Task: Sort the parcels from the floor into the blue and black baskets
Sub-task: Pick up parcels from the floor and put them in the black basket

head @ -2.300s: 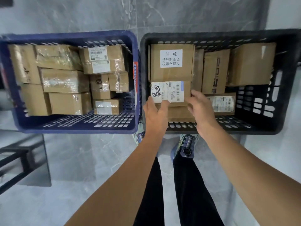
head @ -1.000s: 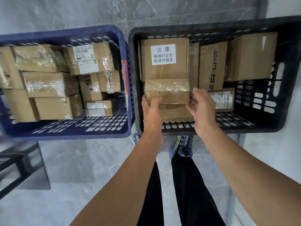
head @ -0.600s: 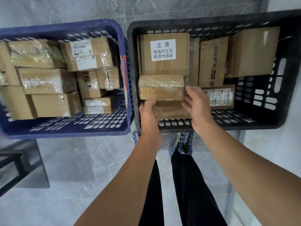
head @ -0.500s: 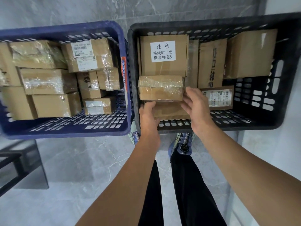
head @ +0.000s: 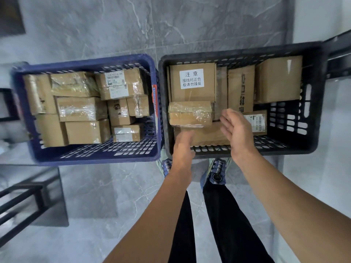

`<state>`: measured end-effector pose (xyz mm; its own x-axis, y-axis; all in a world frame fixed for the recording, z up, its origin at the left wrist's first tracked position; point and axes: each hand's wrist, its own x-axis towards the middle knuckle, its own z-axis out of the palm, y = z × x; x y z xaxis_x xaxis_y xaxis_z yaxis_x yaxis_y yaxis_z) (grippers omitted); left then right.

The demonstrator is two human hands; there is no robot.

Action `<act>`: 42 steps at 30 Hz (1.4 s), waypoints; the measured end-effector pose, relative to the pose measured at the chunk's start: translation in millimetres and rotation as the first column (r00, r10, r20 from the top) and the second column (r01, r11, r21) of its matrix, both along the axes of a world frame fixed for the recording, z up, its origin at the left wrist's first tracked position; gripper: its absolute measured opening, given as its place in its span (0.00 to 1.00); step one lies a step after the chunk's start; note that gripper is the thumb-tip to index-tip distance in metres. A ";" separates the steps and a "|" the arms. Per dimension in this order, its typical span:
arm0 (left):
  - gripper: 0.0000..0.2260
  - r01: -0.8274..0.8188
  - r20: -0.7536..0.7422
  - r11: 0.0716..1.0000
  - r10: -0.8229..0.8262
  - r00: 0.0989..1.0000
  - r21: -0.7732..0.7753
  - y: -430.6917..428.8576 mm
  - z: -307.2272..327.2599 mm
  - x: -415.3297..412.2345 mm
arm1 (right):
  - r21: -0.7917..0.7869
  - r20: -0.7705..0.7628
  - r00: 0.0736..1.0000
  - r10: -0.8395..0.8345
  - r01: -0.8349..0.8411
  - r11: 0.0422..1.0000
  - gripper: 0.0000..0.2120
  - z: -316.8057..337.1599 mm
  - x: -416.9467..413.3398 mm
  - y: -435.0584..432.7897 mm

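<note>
Taped parcel [head: 190, 113] lies in the black basket [head: 319, 95], front left, on top of a plain box [head: 209, 136], and neither hand touches it. Right hand [head: 237, 131] hovers just beside it, fingers straight and spread, holding nothing. Left hand [head: 183, 147] is over the near rim and blurred; its fingers look loose and empty. Blue basket [head: 95, 160] holds its own parcels. Judgement: this placement is done. The next move calls for fetching another parcel from the floor; none shows in view.

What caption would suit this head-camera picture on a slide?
Left hand and right hand hover open near a taped parcel in the black basket, beside the blue basket.
</note>
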<state>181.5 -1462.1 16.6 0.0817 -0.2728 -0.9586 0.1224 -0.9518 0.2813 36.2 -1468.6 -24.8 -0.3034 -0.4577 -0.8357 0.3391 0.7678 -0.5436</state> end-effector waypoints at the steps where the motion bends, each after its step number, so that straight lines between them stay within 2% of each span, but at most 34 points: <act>1: 0.25 0.032 -0.008 0.999 -0.032 0.999 -0.019 -2.2 13.6 -2.3 | -0.012 -0.004 1.000 0.002 -0.002 1.000 0.19 12.1 -2.8 -0.7; 3: 0.30 0.081 -0.026 0.994 -0.083 0.996 -0.080 -8.9 43.8 -6.5 | -0.043 -0.002 1.000 0.008 -0.008 0.999 0.19 40.4 -9.3 -0.9; 7: 0.36 0.192 -0.047 0.961 -0.205 0.978 -0.198 -36.7 117.0 -16.2 | -0.126 0.012 1.000 -0.003 0.005 0.992 0.16 111.5 -23.6 -3.9; 9: 0.39 0.235 -0.061 0.937 -0.258 0.964 -0.258 -51.6 158.7 -23.2 | -0.187 0.010 0.999 -0.035 0.037 0.982 0.18 151.3 -33.7 -7.1; 12: 0.34 0.280 -0.064 0.887 -0.325 0.944 -0.368 -74.6 220.7 -36.1 | -0.281 0.005 0.996 -0.092 0.089 0.956 0.22 216.4 -48.7 -12.2; 15: 0.29 0.328 -0.081 0.816 -0.412 0.907 -0.476 -94.5 284.6 -50.5 | -0.376 0.009 0.984 -0.175 0.166 0.912 0.16 282.3 -62.7 -16.8; 18: 0.32 0.367 -0.094 0.749 -0.492 0.865 -0.551 -105.3 342.9 -62.7 | -0.457 -0.011 0.965 -0.261 0.228 0.860 0.26 346.8 -69.2 -19.1; 22: 0.25 0.427 -0.076 0.620 -0.619 0.782 -0.658 -101.9 417.8 -72.8 | -0.571 -0.048 0.923 -0.381 0.288 0.769 0.20 433.4 -68.9 -5.5; 24: 0.33 0.441 -0.063 0.565 -0.661 0.748 -0.698 -97.6 456.0 -76.5 | -0.616 -0.059 0.887 -0.458 0.329 0.716 0.21 473.3 -63.6 6.4; 26: 0.42 0.433 -0.063 0.507 -0.700 0.711 -0.745 -92.8 491.2 -80.0 | -0.660 -0.090 0.855 -0.510 0.333 0.674 0.16 512.4 -57.9 21.3; 29: 0.33 0.434 -0.053 0.392 -0.789 0.613 -0.811 -83.9 539.4 -88.5 | -0.707 -0.092 0.791 -0.605 0.376 0.600 0.12 565.1 -49.4 47.8; 32: 0.27 0.413 -0.068 0.334 -0.839 0.539 -0.847 -66.1 579.4 -98.8 | -0.751 -0.100 0.713 -0.694 0.404 0.522 0.11 612.0 -40.8 79.4; 34: 0.19 0.413 -0.058 0.260 -0.895 0.441 -0.873 -47.4 604.7 -104.3 | -0.781 -0.108 0.641 -0.760 0.418 0.464 0.10 635.8 -37.1 105.3; 37: 0.26 0.396 -0.023 0.149 -0.953 0.304 -0.906 -8.9 633.9 -114.7 | -0.815 -0.107 0.534 -0.838 0.436 0.382 0.12 664.7 -32.2 151.9; 42: 0.21 0.372 -0.027 0.079 -0.989 0.144 -0.925 71.4 663.7 -133.8 | -0.859 -0.101 0.350 -0.931 0.442 0.260 0.13 698.7 -16.7 243.9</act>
<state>47.7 -1390.8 680.3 -0.9688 -0.2201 -0.1136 -0.0787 -0.1616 0.9837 19.5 -1224.7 673.9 -0.9987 -0.0503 0.0037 0.0093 -0.2553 -0.9668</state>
